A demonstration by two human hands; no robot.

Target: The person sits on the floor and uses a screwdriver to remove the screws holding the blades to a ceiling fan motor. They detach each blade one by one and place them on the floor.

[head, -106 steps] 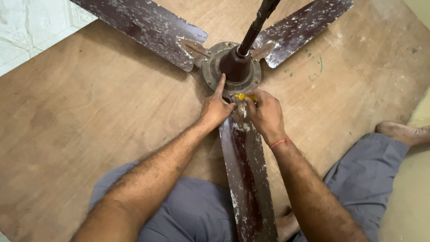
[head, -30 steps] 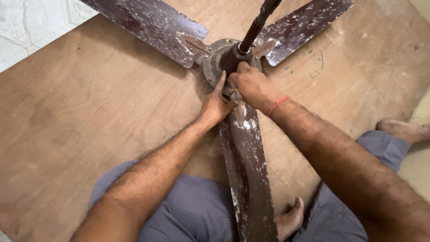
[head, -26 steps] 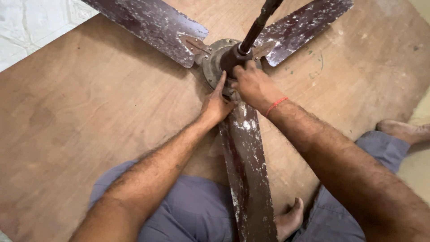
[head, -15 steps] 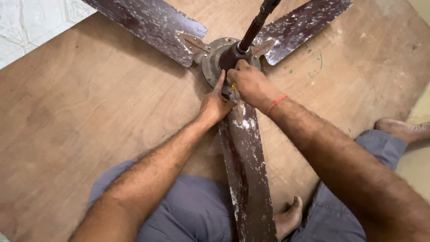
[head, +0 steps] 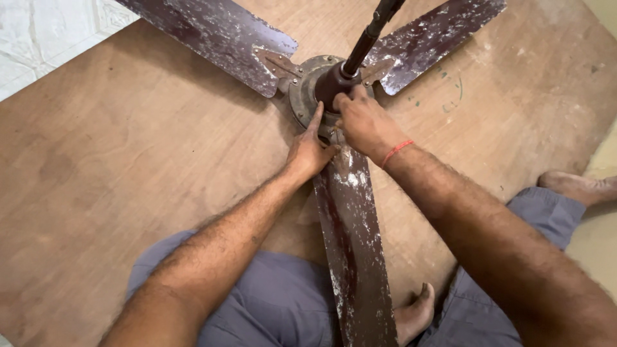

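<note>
Near blade [head: 350, 257] runs straight away from the person, long axis near-to-far, root at the hub [head: 315, 96]. Left hand [head: 308, 151] sits on the root's left side, fingers stretched up against the hub. Right hand [head: 363, 122] is just beyond and right, curled over the joint; can't tell what it's pinching. Rod [head: 369, 35] rises past it.

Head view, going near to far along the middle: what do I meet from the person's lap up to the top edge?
Grey trousers → near fan blade → left hand → right hand → fan hub → down rod.
</note>
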